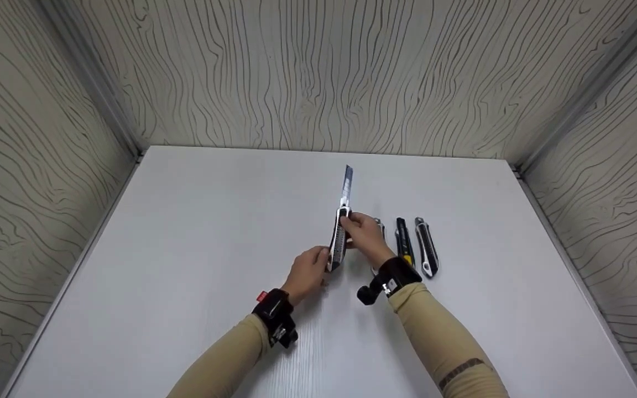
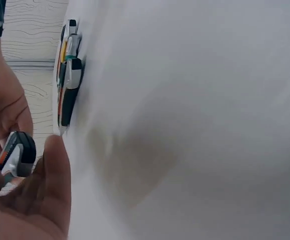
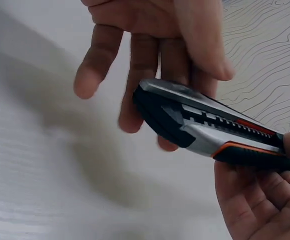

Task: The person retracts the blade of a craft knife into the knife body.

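Observation:
A silver and black snap-off utility knife (image 1: 339, 240) is raised above the white table, its long blade (image 1: 347, 182) extended toward the back wall. My right hand (image 1: 367, 237) grips its front half, thumb on the slider side. At the butt end is my left hand (image 1: 308, 271), its thumb close against the handle. In the right wrist view, the left fingers (image 3: 137, 75) stretch behind the knife's butt (image 3: 159, 112), loosely spread. Orange and red trim shows along the handle there. The left wrist view shows the butt (image 2: 19, 154) end-on between both hands.
Right of the hands lie a black utility knife (image 1: 403, 237) with a yellow part and a silver-black one (image 1: 427, 249). Another knife (image 1: 379, 222) is mostly hidden behind the right hand. Wood-grain panels (image 1: 296, 77) enclose the white table (image 1: 197, 210) at back and sides.

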`<state>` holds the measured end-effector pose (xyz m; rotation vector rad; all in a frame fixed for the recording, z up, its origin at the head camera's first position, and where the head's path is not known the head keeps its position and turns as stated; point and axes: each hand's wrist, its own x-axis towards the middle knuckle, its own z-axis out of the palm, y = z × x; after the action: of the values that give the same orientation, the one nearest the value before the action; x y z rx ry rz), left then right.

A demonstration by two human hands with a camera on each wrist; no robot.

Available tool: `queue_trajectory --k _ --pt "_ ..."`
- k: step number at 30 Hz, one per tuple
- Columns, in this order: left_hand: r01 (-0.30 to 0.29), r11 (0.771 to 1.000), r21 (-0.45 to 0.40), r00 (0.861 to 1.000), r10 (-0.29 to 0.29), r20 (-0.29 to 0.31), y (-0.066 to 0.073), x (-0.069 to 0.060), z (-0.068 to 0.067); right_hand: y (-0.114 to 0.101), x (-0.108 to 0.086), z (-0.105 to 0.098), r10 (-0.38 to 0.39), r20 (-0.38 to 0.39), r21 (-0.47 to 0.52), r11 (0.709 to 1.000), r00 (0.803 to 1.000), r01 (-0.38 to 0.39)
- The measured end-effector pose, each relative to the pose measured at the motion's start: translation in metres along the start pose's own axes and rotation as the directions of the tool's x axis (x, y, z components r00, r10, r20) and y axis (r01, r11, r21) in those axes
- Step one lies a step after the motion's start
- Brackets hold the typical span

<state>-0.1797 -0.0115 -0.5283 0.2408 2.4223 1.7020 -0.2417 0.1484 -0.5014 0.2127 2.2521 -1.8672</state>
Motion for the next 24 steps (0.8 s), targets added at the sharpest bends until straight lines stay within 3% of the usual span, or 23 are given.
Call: queue_trajectory --k 4,8,14,24 --pt "0.082 0.982 -0.170 0.992 -0.065 0.107 -0.006 -0.002 0.002 0.002 -0.001 0.000 -0.010 0.016 -0.011 1.000 1.000 0.010" --pt "0.126 0.960 -0.252 0.985 -0.090 0.147 -0.010 -0.003 0.005 0.004 0.000 0.000 -0.005 0.040 -0.011 1.000 0.999 0.005" --pt "0.103 0.968 -0.229 0.990 -0.078 0.114 -0.012 -0.004 0.010 0.004 0.001 0.002 0.004 0.022 0.004 1.000 1.000 -0.004" --pt "0.081 0.973 -0.217 0.992 -0.057 0.116 -0.013 -0.008 0.018 0.004 0.000 0.003 0.067 -0.014 0.020 0.998 0.998 -0.067"
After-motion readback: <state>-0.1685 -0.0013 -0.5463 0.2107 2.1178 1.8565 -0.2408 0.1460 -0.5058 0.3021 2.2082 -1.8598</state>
